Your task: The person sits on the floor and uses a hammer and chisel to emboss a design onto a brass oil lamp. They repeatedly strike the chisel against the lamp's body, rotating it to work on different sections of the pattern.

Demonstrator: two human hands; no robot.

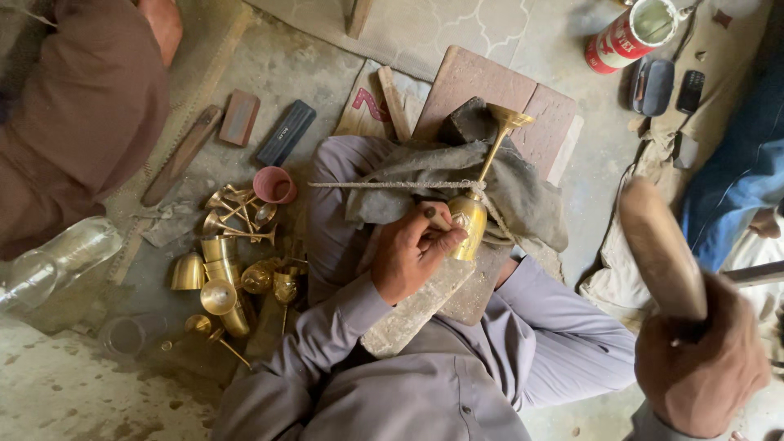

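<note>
A brass goblet (pixel 472 214) lies on its side across my lap, its foot (pixel 510 119) pointing away, on a grey cloth (pixel 527 196). A thin cord (pixel 384 185) is looped round its stem. My left hand (pixel 412 253) pinches a small dark-tipped punch (pixel 434 216) against the goblet's bowl and rests on a pale stone slab (pixel 408 314). My right hand (pixel 702 359) is raised at the lower right, gripping a wooden mallet (pixel 657 245) whose head points up and away.
Several brass goblets and cups (pixel 233 269) are heaped on the floor to the left, beside a pink cup (pixel 274 184) and two sharpening blocks (pixel 261 124). A red-and-white can (pixel 630 34) and two phones (pixel 670 86) lie at the far right. Other people sit at the upper left (pixel 82 106) and right (pixel 743 171).
</note>
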